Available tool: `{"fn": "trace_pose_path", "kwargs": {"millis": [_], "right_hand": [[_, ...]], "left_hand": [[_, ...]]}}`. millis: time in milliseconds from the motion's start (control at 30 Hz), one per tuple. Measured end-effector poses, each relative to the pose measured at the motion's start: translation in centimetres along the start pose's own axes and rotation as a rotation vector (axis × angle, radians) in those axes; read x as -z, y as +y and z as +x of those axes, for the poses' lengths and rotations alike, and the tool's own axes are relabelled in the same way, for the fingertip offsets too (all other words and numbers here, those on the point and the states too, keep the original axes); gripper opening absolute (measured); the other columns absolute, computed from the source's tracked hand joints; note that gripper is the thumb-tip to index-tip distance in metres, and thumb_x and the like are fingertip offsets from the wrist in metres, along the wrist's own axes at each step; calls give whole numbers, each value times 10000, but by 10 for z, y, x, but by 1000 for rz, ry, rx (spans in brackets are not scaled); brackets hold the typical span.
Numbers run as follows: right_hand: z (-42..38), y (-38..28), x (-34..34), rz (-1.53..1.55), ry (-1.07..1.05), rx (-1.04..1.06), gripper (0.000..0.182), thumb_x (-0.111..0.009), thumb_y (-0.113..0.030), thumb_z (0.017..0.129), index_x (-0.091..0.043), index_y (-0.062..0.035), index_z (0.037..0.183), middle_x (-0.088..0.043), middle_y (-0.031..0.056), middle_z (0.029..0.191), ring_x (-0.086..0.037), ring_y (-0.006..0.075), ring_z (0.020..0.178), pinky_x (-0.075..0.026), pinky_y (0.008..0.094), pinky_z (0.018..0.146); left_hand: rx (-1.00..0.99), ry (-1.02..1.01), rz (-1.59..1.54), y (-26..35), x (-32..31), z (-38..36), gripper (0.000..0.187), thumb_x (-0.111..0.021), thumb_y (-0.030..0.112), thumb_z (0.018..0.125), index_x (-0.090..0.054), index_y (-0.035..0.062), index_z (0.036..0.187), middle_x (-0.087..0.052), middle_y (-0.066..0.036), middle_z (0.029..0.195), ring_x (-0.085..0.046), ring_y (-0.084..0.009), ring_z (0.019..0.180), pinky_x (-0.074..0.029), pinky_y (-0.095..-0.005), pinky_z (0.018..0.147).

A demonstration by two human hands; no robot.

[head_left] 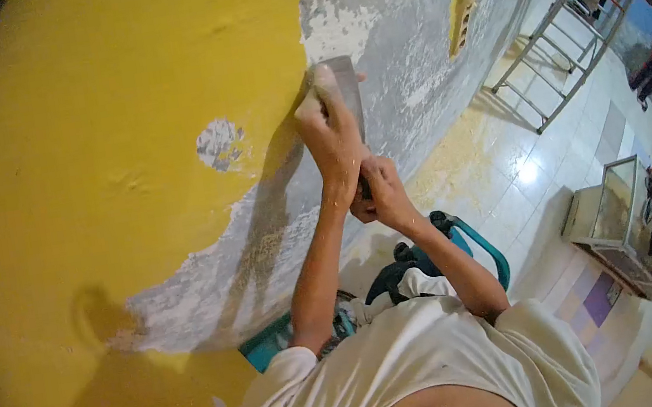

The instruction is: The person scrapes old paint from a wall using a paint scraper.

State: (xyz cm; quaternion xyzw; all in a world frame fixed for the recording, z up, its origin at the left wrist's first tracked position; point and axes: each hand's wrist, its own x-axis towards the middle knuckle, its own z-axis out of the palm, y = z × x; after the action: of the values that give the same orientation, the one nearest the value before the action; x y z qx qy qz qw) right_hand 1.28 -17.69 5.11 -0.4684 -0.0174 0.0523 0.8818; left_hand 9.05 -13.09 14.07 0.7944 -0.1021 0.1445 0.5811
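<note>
Both hands grip one tool: the left hand (327, 124), the higher of the two, curls around the flat blade of a grey scraper (349, 92), while the right hand (381, 191), just below it and touching the left wrist, is closed around the dark lower end. The scraper lies against the wall, at the border between yellow paint (116, 133) and a bared grey patch (410, 33).

From the left, smooth yellow paint comes first, with a shadow low on it, then a small round spot (219, 144) of flaked grey and white. Past the hands and scraper, the grey patch runs on toward the right. Below and beyond the right arm stands a teal chair (496, 250). Yellowish crumbs (443, 176) lie on the tiled floor (538, 203); farther right are a metal ladder (602, 44) and a glass-sided case (617, 196).
</note>
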Motion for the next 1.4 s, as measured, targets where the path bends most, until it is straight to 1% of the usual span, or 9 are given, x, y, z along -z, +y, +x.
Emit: {"fn": "trace_pose_path", "kwargs": {"millis": [200,267,300,700,733,1100,1267,1333,1400], "right_hand": [[-4,6,8,-26,-3,22,508,-339,-442,983,-455,-59,671,-314,-20,451,-257,84,324,-206,242,325],[8,-15,-6,-258,133,288,520,-323,-423,990,-442,-50,647,-317,-12,439,-269,87,324,-209,245,324],[15,-25,1,-67,-16,105,518,-315,-408,992,-440,-49,640,-307,-6,432,-274,90,325,-220,248,324],[5,-34,19,-269,32,35,525,-355,-432,984,-462,-51,638,-430,-2,495,-370,92,376,-291,254,355],[5,-23,25,-287,21,90,527,-354,-432,985,-466,-47,642,-432,2,492,-373,96,370,-294,257,354],[3,-46,22,-195,-32,1,503,-355,-442,981,-472,-54,681,-396,-9,478,-385,94,370,-275,265,344],[11,-57,18,-243,-70,105,479,-365,-427,981,-472,-68,682,-401,-12,493,-328,87,369,-263,263,342],[12,-31,33,-425,4,189,467,-364,-405,986,-481,-64,688,-411,0,508,-337,96,374,-269,265,347],[29,-28,44,-520,18,252,460,-366,-402,986,-490,-60,703,-418,3,516,-346,98,379,-272,266,349]], "left_hand": [[-45,139,-64,-16,-9,-9,489,-378,364,979,-640,2,779,-552,-62,608,-421,-141,530,-365,-310,514],[-114,117,-91,6,-5,5,481,-411,355,967,-589,-39,755,-484,-109,567,-384,-164,526,-354,-353,511],[-159,138,-33,17,-3,14,474,-427,352,960,-566,-58,767,-431,-130,550,-355,-167,523,-334,-376,501],[-169,228,-6,-23,-18,6,447,-425,352,965,-638,1,788,-492,-23,568,-394,-132,500,-343,-334,491],[-42,164,-194,-10,-19,-2,382,-427,212,964,-549,-61,727,-466,-120,558,-405,-156,524,-346,-336,503],[-51,192,-313,6,-23,4,375,-425,251,972,-589,-21,772,-602,-92,623,-477,-106,516,-359,-280,477],[-339,305,-124,6,-24,14,414,-406,277,979,-606,-5,752,-421,-55,504,-347,-122,455,-290,-306,442],[-80,204,-314,2,-26,3,414,-415,272,975,-597,-11,733,-371,-70,502,-348,-124,460,-286,-312,441],[-145,242,-258,12,-23,25,413,-417,269,975,-599,-13,734,-369,-69,499,-348,-124,459,-289,-313,441]]}}
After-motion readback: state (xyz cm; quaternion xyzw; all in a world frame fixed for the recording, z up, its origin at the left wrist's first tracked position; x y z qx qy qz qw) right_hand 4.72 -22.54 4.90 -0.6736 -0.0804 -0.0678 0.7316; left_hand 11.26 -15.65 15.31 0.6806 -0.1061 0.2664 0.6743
